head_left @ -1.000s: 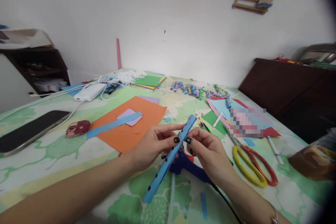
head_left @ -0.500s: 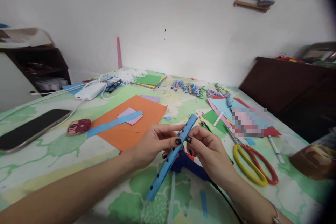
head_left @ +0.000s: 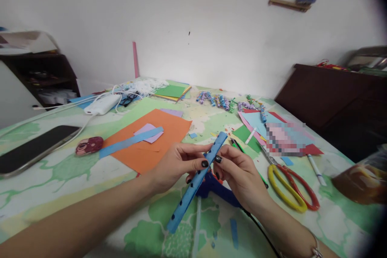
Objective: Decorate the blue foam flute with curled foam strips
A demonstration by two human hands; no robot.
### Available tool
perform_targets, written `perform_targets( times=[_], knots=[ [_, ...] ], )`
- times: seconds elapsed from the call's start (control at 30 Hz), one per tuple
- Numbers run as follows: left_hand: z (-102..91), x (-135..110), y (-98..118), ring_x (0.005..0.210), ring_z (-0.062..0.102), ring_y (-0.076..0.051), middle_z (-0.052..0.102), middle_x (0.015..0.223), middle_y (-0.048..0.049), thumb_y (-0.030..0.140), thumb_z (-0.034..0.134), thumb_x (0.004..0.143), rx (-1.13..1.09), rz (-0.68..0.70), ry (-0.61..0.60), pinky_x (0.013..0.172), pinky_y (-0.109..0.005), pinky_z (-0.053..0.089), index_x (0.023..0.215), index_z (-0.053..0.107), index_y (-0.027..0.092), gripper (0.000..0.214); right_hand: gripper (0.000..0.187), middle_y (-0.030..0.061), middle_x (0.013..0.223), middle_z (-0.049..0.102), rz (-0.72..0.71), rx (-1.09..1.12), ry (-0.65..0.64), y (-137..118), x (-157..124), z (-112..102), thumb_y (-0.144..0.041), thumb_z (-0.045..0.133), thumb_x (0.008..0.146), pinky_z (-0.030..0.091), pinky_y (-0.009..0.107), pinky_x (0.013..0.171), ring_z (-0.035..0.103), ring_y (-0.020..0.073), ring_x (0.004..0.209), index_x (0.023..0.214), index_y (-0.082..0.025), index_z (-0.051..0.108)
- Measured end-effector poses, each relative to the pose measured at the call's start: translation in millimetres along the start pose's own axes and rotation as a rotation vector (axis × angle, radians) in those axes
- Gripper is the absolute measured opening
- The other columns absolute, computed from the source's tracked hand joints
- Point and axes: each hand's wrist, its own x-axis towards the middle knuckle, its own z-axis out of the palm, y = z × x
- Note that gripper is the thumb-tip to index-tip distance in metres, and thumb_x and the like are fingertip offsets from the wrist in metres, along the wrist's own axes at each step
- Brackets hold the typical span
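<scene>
A blue paper tube [head_left: 189, 197] with dark spots slants across the middle of the view, raised above the table. Around its upper half, the thumb and fingers of my left hand [head_left: 184, 163] are closed. My right hand [head_left: 237, 173] pinches the tube's right side near the upper end, thumb and fingertips together. Under the tube lies a dark blue glue gun [head_left: 216, 191], partly hidden by the tube and my right hand, with a clear glue stick [head_left: 197, 225] protruding toward me.
Scissors [head_left: 287, 187] with yellow and red handles lie to the right, near a glass of brown liquid [head_left: 361, 181]. Orange paper [head_left: 169, 129], a blue strip [head_left: 130, 143] and a phone [head_left: 36, 149] are on the left. Small curled paper pieces [head_left: 222, 102] sit at the back.
Both hands keep nearly the same hold on the tube. Its lower end has shifted very slightly left, and the whole view has moved a little.
</scene>
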Motion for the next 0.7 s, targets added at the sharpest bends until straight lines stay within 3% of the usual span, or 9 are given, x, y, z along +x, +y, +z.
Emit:
perform_targets(
  times=[0.43,0.7],
  knots=[
    [-0.2,0.0,-0.4,0.050,0.056,-0.010,0.068,0.072,-0.0068,0.033,0.071,0.073,0.011,-0.026,-0.012,0.042,-0.019,0.034,0.124,0.058,0.019,0.054,0.014,-0.0024,0.060,0.054,0.011,0.019,-0.002,2.0,-1.0,0.2,-0.030,0.056,0.087,0.031,0.023,0.051,0.045,0.0091,0.054,0.081,-0.017,0.059],
    [2.8,0.4,0.2,0.055,0.057,-0.013,0.066,0.070,-0.0058,0.033,0.074,0.070,-0.072,-0.025,0.041,0.048,-0.023,0.038,0.120,0.061,0.020,0.053,0.018,-0.0017,0.062,0.055,0.018,0.014,-0.025,5.4,-1.2,1.3,-0.034,0.058,0.086,0.034,0.023,0.052,0.046,0.0098,0.057,0.078,-0.018,0.057]
  ],
)
